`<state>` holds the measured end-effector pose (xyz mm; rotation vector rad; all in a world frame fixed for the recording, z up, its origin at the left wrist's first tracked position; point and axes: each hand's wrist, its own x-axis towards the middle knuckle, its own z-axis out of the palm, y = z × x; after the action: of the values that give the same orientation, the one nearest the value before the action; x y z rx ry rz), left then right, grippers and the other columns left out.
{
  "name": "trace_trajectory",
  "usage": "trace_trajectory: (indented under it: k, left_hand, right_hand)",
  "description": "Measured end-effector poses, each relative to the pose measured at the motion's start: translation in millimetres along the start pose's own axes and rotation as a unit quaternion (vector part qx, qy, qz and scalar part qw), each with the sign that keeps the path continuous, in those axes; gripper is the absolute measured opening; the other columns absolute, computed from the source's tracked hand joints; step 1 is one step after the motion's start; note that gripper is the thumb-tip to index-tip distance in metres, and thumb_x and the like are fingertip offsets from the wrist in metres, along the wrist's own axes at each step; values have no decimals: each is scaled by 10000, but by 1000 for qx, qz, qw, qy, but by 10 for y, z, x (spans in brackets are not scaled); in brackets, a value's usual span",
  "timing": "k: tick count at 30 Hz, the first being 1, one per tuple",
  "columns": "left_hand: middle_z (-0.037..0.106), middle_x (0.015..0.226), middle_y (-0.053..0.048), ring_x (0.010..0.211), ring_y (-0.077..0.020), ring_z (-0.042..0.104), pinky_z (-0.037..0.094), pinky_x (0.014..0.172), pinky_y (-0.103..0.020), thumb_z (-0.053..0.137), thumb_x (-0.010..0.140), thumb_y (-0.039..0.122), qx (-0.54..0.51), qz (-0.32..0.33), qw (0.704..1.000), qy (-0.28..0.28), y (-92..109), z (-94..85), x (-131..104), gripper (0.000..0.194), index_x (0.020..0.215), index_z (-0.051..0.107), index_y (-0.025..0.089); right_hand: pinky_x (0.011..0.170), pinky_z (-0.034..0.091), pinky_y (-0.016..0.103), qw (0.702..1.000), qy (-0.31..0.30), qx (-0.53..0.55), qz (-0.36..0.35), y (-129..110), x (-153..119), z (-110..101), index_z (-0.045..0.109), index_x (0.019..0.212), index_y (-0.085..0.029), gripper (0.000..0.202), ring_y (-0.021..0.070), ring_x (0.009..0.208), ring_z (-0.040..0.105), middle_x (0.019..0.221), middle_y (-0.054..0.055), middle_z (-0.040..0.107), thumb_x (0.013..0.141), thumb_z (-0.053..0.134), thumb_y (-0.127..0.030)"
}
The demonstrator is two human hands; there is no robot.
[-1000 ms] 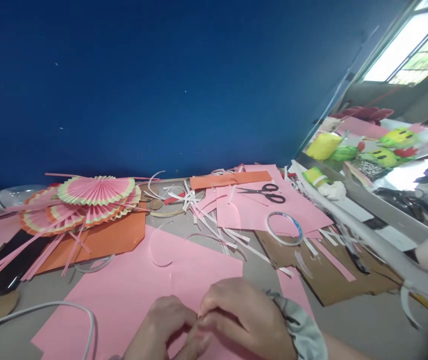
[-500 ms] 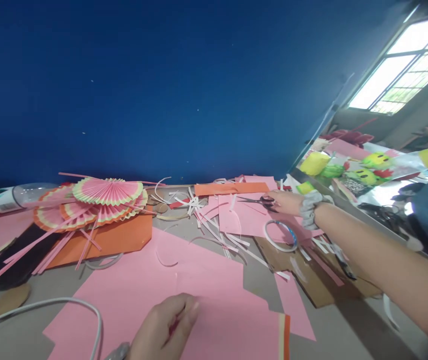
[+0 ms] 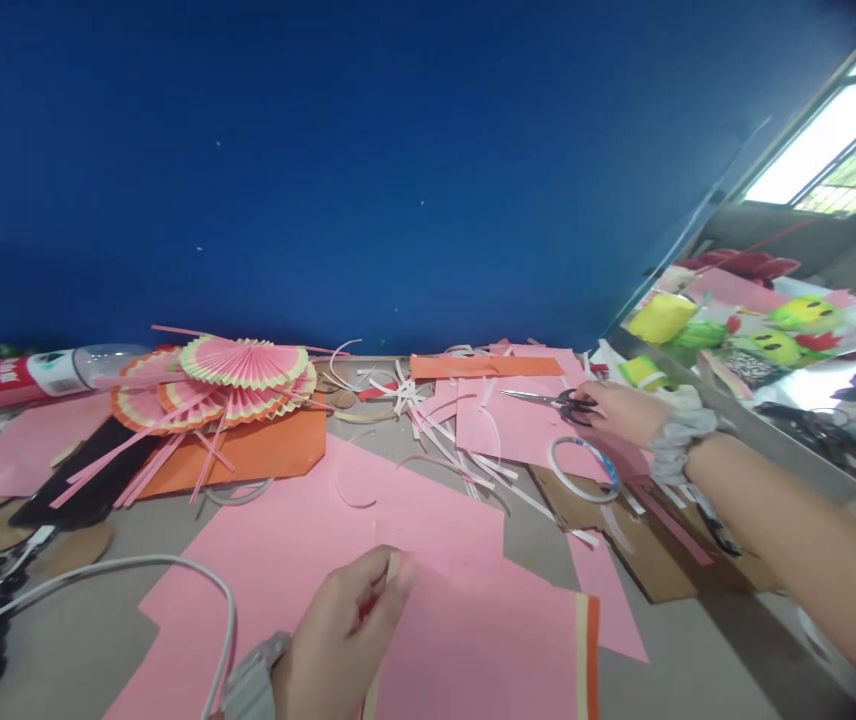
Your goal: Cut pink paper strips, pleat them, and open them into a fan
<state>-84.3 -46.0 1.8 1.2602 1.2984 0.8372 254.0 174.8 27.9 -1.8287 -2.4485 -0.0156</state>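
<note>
My left hand (image 3: 349, 625) is closed in a pinch on the left edge of a pink paper sheet (image 3: 480, 650). A cream strip shows at its fingertips, and cream and orange bands run down the sheet's right edge. Farther off on the right, my right hand (image 3: 619, 410) is closed round the dark handles of a pair of scissors (image 3: 540, 399), whose blades point left. Those scissors are over more pink paper (image 3: 510, 425), just below an orange paper strip (image 3: 486, 367). Close by, toward me, lies a roll of tape (image 3: 584, 468).
Folded paper fans (image 3: 244, 362) rest on orange paper (image 3: 248, 460) at the left, near a bottle (image 3: 30, 378) lying on its side. Loose white strips (image 3: 404, 395) litter the back. Cardboard (image 3: 668, 565) lies on the right, a white cable (image 3: 150, 562) at front left. A blue panel (image 3: 398, 180) bounds the table.
The view has turned slightly left, so everything appears farther right. My right hand has drawn a little to the right with the scissors. My left hand stays on the paper, where a cream strip now shows.
</note>
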Motion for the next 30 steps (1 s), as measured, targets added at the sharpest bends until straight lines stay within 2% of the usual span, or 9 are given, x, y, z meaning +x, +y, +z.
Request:
trace_trajectory:
  k: [4,8,11,13,16,19,20,25,30]
  left_hand:
    - [395,644,22,620,-115,374,325,566,-201,330,887,464,22,-9,999,-29,-53,-14,11,388,703,477,156]
    - [399,642,21,617,-116,377,316,554,-201,333,886,467,26,-17,999,-29,-66,-19,9,389,701,478,156]
    - [401,652,20,628,-118,379,318,558,-206,317,890,472,36,-21,999,-35,-64,-14,3,393,708,471,159]
    - [397,661,22,643,-119,379,324,571,-209,304,898,465,43,-18,998,-39,-61,-7,0,385,716,463,164]
    - [407,675,23,668,-121,392,346,610,-208,310,906,435,56,-7,998,-40,-60,-1,-2,357,711,452,172]
    - [427,678,21,669,-121,404,361,626,-205,324,909,404,71,5,997,-42,-65,-4,-1,334,710,463,174]
    - [432,670,21,658,-121,403,362,612,-204,325,909,400,76,5,996,-42,-67,-6,0,336,705,468,173]
    - [523,718,-3,702,-135,474,384,667,-214,342,911,354,70,32,996,-43,-73,-18,-2,325,729,535,165]
    - [593,826,-17,777,-140,515,399,739,-211,399,895,251,77,56,993,-63,-77,-34,10,229,874,616,183]
  right_hand:
    - [805,399,334,999,18,-1,32,-71,-97,-130,585,858,-82,221,237,906,574,941,175,607,873,428,-236]
    - [774,389,397,997,40,26,59,-294,-294,-345,520,982,-56,344,265,904,570,959,208,584,916,272,-285]
    - [797,419,306,996,34,78,27,-620,-541,-386,404,1146,-75,351,203,932,563,1108,193,534,923,260,-305]
    - [803,435,282,982,-31,183,-20,-883,-715,-332,428,1130,-124,311,183,922,569,1112,151,547,907,334,-319]
    - [724,468,284,931,-166,312,-88,-1260,-919,-206,486,1082,-183,315,179,818,588,1014,71,599,808,521,-334]
    - [674,456,248,882,-271,359,-137,-1527,-1011,-127,551,975,-190,274,154,763,581,906,19,612,727,609,-292]
    - [633,444,235,877,-297,349,-145,-1579,-1022,-117,563,941,-188,258,144,722,575,844,6,611,719,618,-309]
    - [515,348,214,893,-336,250,-163,-1642,-1054,-111,558,803,-202,345,137,623,522,704,-29,587,581,716,-414]
    - [529,353,225,906,-310,220,-186,-1660,-1113,-84,567,809,-202,324,147,617,529,716,-4,602,607,676,-430]
